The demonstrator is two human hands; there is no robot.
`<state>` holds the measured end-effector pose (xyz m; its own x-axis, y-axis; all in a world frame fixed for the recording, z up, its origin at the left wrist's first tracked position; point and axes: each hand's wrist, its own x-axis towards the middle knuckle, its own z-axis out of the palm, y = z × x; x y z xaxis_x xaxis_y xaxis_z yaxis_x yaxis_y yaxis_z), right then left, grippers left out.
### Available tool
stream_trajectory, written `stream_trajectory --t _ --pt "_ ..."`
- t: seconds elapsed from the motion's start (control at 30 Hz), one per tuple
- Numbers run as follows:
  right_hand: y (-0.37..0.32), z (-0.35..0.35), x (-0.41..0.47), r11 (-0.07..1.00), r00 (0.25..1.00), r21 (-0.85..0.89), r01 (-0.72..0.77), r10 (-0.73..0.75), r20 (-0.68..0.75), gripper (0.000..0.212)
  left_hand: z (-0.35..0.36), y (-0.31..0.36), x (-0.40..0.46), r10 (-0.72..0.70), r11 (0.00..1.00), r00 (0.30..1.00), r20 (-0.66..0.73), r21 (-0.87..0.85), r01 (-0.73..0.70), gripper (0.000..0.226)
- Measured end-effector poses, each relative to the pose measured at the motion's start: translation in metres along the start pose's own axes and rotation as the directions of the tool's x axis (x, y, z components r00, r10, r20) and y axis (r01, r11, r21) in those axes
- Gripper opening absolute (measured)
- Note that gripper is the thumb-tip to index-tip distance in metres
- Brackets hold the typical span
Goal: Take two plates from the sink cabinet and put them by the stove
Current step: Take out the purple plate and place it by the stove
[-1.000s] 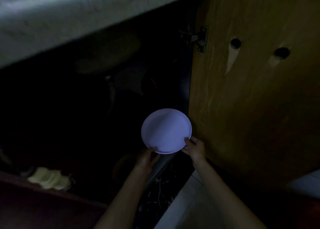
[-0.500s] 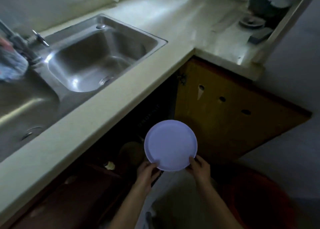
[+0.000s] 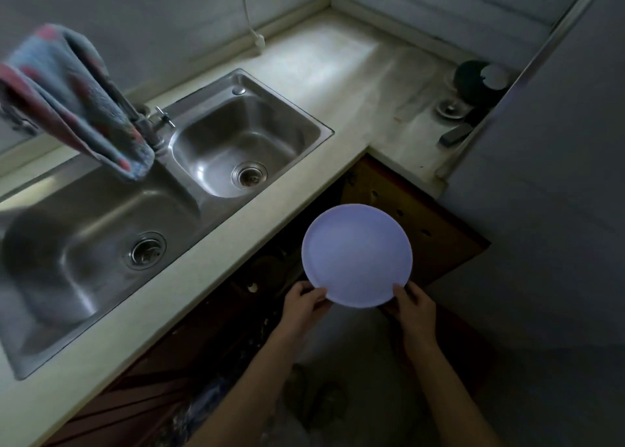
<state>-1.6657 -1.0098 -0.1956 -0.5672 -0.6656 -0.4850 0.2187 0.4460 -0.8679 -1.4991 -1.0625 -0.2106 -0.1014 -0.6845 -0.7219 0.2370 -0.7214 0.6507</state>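
Dim kitchen corner: pale countertop [image 3: 338, 71] with a double steel sink [image 3: 243, 149] set into it, a blue-and-red cloth [image 3: 67, 98] draped over the tap [image 3: 148, 125]. Below the counter edge the sink cabinet is seen open, its wooden door [image 3: 436, 243] swung out to the right. A lilac plate [image 3: 356, 255] is held in the air in front of the open cabinet, face up and tilted toward the camera. Its near rim is pinched at two spots: left hand [image 3: 302, 306] at lower left, right hand [image 3: 414, 309] at lower right, thumbs on top, fingers curled underneath. Only one plate can be made out.
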Motion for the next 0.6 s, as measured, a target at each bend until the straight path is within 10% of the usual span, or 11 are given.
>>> stream_trajectory --t 0.6 --pt "-0.078 0.069 -0.075 0.948 0.890 0.026 0.316 -0.306 0.339 0.043 -0.074 0.077 -0.103 0.275 0.945 0.954 -0.122 -0.150 -0.292 0.007"
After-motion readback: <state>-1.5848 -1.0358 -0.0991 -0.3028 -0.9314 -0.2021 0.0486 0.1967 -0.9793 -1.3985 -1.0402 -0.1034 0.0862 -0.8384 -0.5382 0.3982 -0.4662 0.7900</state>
